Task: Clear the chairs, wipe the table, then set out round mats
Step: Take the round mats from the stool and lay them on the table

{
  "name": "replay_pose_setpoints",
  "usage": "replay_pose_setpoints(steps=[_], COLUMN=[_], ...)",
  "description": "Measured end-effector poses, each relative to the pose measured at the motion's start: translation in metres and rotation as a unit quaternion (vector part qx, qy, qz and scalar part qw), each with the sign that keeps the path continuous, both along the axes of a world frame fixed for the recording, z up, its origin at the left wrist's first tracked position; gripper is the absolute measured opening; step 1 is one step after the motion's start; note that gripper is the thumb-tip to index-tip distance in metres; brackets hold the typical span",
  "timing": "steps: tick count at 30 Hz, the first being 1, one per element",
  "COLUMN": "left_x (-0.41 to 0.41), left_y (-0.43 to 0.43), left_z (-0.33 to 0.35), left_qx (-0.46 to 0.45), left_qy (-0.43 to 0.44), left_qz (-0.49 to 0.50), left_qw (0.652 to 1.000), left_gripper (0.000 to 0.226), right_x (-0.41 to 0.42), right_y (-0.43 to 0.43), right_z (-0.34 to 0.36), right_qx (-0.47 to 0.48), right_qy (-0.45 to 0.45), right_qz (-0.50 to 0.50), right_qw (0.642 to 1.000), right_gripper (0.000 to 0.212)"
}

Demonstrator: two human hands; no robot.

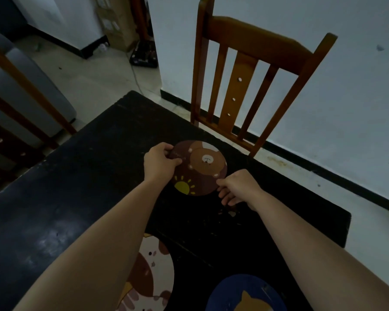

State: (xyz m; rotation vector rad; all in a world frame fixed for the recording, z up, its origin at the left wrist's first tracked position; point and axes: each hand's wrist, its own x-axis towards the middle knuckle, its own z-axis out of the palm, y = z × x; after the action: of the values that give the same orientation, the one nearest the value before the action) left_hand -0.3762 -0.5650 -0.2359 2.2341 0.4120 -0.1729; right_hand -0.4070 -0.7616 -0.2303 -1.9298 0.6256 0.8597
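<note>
A round brown mat with a bear and a yellow sun lies on the far part of the dark table. My left hand pinches the mat's left edge, thumb on top. My right hand pinches its lower right edge. Nearer to me lie a cream round mat, partly hidden under my left forearm, and a dark blue round mat with an orange cat, cut off by the frame's bottom.
A wooden slat-back chair stands at the table's far edge against the white wall. Another wooden chair stands at the left edge. Boxes and a dark crate sit on the floor beyond.
</note>
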Motion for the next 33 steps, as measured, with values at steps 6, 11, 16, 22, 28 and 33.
replay_pose_setpoints(steps=[6,11,16,22,28,33], left_x=[-0.001,0.000,-0.004,-0.010,-0.034,-0.105], left_y=[0.002,0.003,0.004,0.009,0.023,0.028], left_z=[-0.010,-0.012,-0.012,-0.002,0.010,0.018], left_qx=[0.005,0.019,0.090,0.174,0.162,0.099], left_qy=[0.004,0.007,0.015,0.039,0.100,-0.034], left_qz=[0.001,-0.001,-0.023,-0.125,-0.166,0.026], left_qw=[1.000,1.000,0.996,0.976,0.968,0.994], left_gripper=[0.037,0.044,0.033,0.041,0.058,0.051], right_x=[-0.001,-0.003,-0.007,-0.014,-0.024,-0.050], right_y=[0.001,0.004,0.007,0.015,0.027,0.046], right_z=[-0.002,-0.006,-0.010,-0.008,0.003,0.012], right_qx=[-0.022,-0.058,-0.128,-0.178,-0.193,-0.132], right_qy=[-0.024,-0.060,-0.093,-0.142,-0.147,-0.187], right_qz=[0.016,0.018,0.025,0.035,0.029,0.041], right_qw=[0.999,0.996,0.987,0.973,0.970,0.973], right_gripper=[0.023,0.023,0.026,0.027,0.020,0.015])
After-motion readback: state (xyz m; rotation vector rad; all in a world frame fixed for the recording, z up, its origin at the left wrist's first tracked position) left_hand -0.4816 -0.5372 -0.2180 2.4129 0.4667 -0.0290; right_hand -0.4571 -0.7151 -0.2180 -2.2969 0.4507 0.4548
